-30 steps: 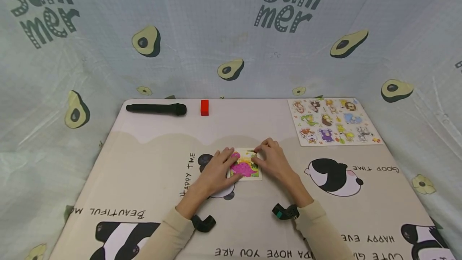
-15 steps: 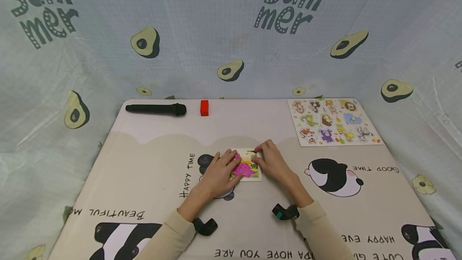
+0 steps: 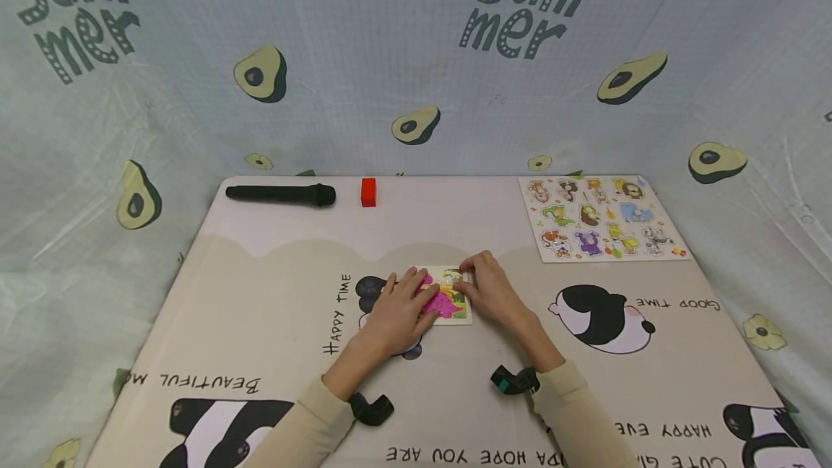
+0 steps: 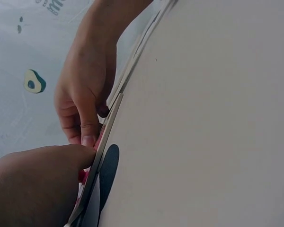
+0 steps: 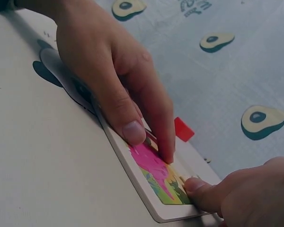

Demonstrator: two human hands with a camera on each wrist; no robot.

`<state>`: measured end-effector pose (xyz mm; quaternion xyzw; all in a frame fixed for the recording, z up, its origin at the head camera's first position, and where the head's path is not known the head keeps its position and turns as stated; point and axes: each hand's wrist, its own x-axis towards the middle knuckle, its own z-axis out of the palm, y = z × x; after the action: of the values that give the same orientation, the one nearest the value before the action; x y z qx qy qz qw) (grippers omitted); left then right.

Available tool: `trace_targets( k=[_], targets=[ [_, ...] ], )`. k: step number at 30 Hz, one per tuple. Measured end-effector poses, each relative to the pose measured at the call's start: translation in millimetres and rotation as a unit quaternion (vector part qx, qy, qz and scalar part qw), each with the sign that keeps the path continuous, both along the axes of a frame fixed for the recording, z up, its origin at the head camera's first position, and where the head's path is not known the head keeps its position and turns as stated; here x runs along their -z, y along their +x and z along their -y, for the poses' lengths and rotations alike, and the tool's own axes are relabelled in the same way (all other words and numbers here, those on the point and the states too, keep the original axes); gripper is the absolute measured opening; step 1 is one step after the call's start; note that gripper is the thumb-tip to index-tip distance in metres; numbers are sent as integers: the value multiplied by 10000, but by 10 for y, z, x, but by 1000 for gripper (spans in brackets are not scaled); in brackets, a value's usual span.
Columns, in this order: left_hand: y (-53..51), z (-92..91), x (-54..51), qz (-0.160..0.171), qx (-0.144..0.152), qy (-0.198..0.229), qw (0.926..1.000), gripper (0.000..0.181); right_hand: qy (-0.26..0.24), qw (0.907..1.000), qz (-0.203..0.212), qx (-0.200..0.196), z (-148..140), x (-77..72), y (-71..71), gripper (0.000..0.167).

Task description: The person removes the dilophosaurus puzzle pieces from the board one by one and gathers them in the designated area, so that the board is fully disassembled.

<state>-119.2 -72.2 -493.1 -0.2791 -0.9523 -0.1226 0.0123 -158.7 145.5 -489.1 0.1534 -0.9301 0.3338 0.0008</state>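
Observation:
A small flat jigsaw puzzle (image 3: 444,305) with a pink dinosaur and a pale frame lies in the middle of the table. Across its left part my left hand (image 3: 393,313) rests, fingers spread and fairly straight, covering some of the picture. In the right wrist view the left thumb and index finger touch the picture (image 5: 154,168). My right hand (image 3: 490,291) is at the upper right corner, thumb and bent index finger pinching the puzzle there. Its thumb (image 5: 199,187) lies on the puzzle's face; whether a loose piece sits between those fingers is hidden.
A black microphone (image 3: 279,195) and a red block (image 3: 368,193) lie along the back edge. An animal puzzle board (image 3: 601,220) lies at the back right. A patterned cloth wall (image 3: 338,56) stands behind the table, with more cloth on both sides.
My left hand has shifted slightly right, over more of the dinosaur picture. The dark sliver by the right fingertips has become less visible; that hand has barely moved.

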Motion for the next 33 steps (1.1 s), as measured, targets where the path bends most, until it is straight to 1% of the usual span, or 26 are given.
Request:
trace_targets(
  k=[4,7,10,13,18,25,29,33],
  targets=[
    [3,1,10,-13,-9,87,10000,52,-48,10000,28,-25,-2,0,-3,32],
    [1,8,13,-23,6,126,9999,51,-108,9997,208,-19,2,-6,-11,33],
    [-3,13,21,-24,14,151,9999,51,-271,9987,432,19,8,-22,-16,33],
    [-10,14,28,-26,3,169,9999,51,-456,9975,544,52,10,-37,-24,31],
    [-11,14,27,-17,-22,188,9998,52,-639,9966,525,45,7,-44,-47,23],
    [14,12,38,-7,-35,186,9998,52,-744,9959,502,-75,-9,-44,-65,22],
    [14,16,47,-15,-36,204,9998,52,-868,9952,448,-80,-36,-53,-142,20],
    [-1,13,42,-24,-58,215,9997,52,-930,9948,420,44,-62,-102,-275,21]
  ],
)
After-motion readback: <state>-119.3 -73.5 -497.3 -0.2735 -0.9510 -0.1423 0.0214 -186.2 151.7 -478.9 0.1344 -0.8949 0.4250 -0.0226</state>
